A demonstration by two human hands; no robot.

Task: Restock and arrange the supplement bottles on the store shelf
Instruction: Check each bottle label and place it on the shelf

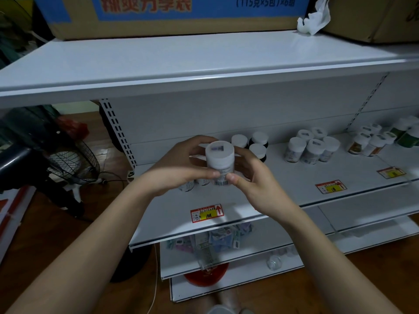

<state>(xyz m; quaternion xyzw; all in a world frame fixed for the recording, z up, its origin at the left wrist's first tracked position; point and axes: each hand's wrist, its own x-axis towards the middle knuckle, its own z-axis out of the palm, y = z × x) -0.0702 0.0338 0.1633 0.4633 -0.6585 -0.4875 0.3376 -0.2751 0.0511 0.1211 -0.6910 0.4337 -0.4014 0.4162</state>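
Both my hands hold one white supplement bottle upright above the middle shelf. My left hand wraps its left side and my right hand its right side, thumbs meeting near the barcode. Partly hidden under my left hand stand two more white bottles. Three dark bottles with white caps stand just behind my hands. A cluster of several white bottles stands further right, and another group with green bottles sits at the far right.
Red and yellow price tags mark the shelf's front edge. The top shelf carries cardboard boxes and crumpled white paper. A floor fan stands at the left. Packets and a red bowl lie on lower shelves.
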